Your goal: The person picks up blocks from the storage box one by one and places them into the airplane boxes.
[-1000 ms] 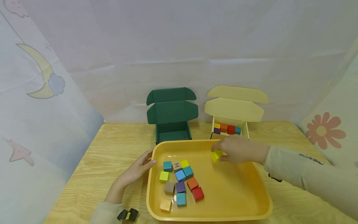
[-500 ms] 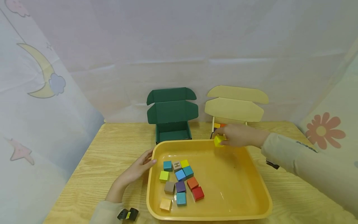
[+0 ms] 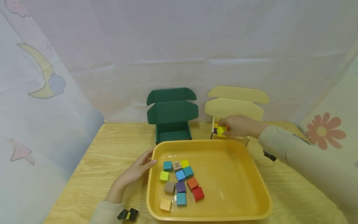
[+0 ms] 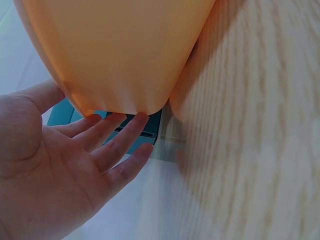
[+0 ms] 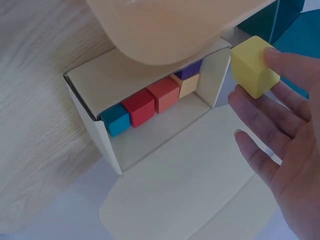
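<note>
Nearest is the yellow tray [image 3: 209, 217] on the wooden table [image 3: 84, 183], with twelve loose cubes bunched in its left half: a tan-yellow cube [image 3: 166, 205] closest to the person, an H-marked cube [image 3: 177, 166] among those toward the far side. These look like what's left. Left hand [image 3: 138, 168] at the tray's left edge: thumb over the rim, fingertips against the outer wall, a light hold, probably steadying. Farther out, right hand [image 3: 240, 124] has a yellow cube [image 3: 222, 131] pinched between thumb and fingers, out of the tray and at the cream box [image 3: 235, 109], not set down; looks over its left part in the head view, exact height can't tell. In the box five cubes show: a row of teal cube [image 5: 117, 120], red cube [image 5: 140, 108] and orange cube [image 5: 165, 94], with an amber cube [image 5: 187, 85] and a purple cube [image 5: 189, 70] at the end; stacked or side by side, can't tell. Count those as done, the pinched one as in progress; so under halfway by count, if all the tray's cubes are to go. Green box [image 3: 172, 112] alongside, lid up, looks unused so far.
</note>
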Action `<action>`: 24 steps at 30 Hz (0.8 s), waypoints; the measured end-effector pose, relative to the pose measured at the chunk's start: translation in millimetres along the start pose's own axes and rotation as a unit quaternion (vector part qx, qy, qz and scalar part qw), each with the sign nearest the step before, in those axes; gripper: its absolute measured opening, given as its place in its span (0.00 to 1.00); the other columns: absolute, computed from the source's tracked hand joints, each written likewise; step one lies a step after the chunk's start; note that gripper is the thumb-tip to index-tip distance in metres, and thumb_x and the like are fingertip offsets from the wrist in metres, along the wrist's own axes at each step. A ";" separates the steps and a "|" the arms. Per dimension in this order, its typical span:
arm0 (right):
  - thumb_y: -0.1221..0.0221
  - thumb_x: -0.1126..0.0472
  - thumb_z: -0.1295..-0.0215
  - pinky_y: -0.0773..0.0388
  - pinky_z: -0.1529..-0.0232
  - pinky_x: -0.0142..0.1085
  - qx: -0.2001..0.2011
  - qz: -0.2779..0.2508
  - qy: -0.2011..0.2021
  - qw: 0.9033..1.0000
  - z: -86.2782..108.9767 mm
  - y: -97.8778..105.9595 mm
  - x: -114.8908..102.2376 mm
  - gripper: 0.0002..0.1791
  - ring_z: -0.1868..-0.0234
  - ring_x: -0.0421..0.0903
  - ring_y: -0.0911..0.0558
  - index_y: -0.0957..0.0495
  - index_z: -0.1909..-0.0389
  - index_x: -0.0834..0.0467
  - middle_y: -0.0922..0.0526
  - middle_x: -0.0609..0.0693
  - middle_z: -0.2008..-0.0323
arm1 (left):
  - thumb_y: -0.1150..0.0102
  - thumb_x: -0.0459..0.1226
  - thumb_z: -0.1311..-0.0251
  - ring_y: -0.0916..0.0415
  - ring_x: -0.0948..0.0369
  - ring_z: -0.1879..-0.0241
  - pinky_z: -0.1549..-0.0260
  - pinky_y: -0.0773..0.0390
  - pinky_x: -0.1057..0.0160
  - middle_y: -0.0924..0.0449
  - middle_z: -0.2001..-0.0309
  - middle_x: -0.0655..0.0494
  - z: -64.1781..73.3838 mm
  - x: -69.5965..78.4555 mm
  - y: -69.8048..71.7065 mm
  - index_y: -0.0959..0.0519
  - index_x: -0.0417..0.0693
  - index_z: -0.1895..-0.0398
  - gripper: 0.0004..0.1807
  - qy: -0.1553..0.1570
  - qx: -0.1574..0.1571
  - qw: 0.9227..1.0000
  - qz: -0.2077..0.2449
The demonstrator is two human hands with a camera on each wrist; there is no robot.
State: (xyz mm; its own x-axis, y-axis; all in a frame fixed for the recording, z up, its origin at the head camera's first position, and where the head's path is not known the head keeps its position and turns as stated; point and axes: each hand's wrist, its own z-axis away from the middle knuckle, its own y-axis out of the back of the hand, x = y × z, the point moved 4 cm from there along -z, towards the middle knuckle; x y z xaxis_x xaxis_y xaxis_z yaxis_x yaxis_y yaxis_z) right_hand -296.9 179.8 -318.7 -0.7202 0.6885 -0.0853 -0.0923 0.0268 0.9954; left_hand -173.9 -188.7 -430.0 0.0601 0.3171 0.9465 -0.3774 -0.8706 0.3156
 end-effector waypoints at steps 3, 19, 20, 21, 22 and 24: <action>0.31 0.62 0.41 0.17 0.64 0.44 -0.001 0.003 -0.009 1.000 -4.5 1.1 6.9 0.15 0.72 0.41 0.19 0.20 0.54 0.62 0.15 0.54 0.63 | 0.52 0.44 0.24 0.45 0.38 0.29 0.34 0.40 0.40 0.45 0.26 0.37 0.1 0.2 0.4 0.50 0.41 0.23 0.34 0.000 -0.003 1.000 0.003; 0.32 0.57 0.38 0.20 0.51 0.52 -0.062 0.008 -0.089 0.994 -21.1 -7.9 33.8 0.18 0.57 0.53 0.17 0.17 0.51 0.62 0.15 0.54 0.58 | 0.53 0.42 0.24 0.50 0.37 0.27 0.32 0.44 0.39 0.47 0.26 0.36 1.1 3.2 -0.2 0.50 0.41 0.23 0.33 -0.003 -0.008 1.000 0.010; 0.32 0.56 0.38 0.21 0.50 0.52 -0.063 0.009 -0.094 0.994 -22.0 -10.3 35.9 0.18 0.57 0.53 0.17 0.17 0.51 0.61 0.15 0.55 0.57 | 0.53 0.42 0.24 0.51 0.37 0.27 0.32 0.44 0.39 0.47 0.26 0.36 1.1 3.1 -0.3 0.50 0.41 0.23 0.33 -0.004 -0.008 1.000 0.010; 0.32 0.57 0.38 0.21 0.50 0.52 -0.065 0.011 -0.096 0.993 -22.9 -12.9 37.9 0.18 0.57 0.53 0.17 0.17 0.51 0.62 0.15 0.55 0.57 | 0.53 0.42 0.24 0.51 0.37 0.27 0.32 0.45 0.39 0.47 0.26 0.36 1.2 3.0 -0.5 0.50 0.41 0.23 0.33 -0.005 -0.009 1.000 0.011; 0.32 0.57 0.38 0.21 0.50 0.52 -0.068 0.011 -0.099 0.993 -23.8 -15.3 39.6 0.18 0.56 0.53 0.17 0.17 0.50 0.62 0.15 0.55 0.57 | 0.53 0.42 0.24 0.51 0.38 0.27 0.32 0.45 0.40 0.47 0.26 0.36 1.2 2.8 -0.5 0.50 0.41 0.23 0.33 -0.005 -0.008 1.000 0.010; 0.32 0.57 0.38 0.21 0.49 0.52 -0.072 0.016 -0.101 0.992 -25.6 -20.0 42.6 0.18 0.55 0.53 0.17 0.17 0.50 0.62 0.15 0.55 0.57 | 0.52 0.42 0.24 0.51 0.38 0.27 0.32 0.45 0.39 0.46 0.26 0.36 1.5 2.4 -0.5 0.50 0.41 0.23 0.33 -0.004 -0.006 1.000 0.009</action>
State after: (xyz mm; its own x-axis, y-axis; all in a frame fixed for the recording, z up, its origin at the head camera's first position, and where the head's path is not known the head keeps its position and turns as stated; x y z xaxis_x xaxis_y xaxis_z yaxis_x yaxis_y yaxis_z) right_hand -343.3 190.0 -343.4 -0.5731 0.8190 -0.0287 -0.1792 -0.0911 0.9796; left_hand -172.2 -188.0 -427.8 0.0614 0.2988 0.9523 -0.3894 -0.8714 0.2985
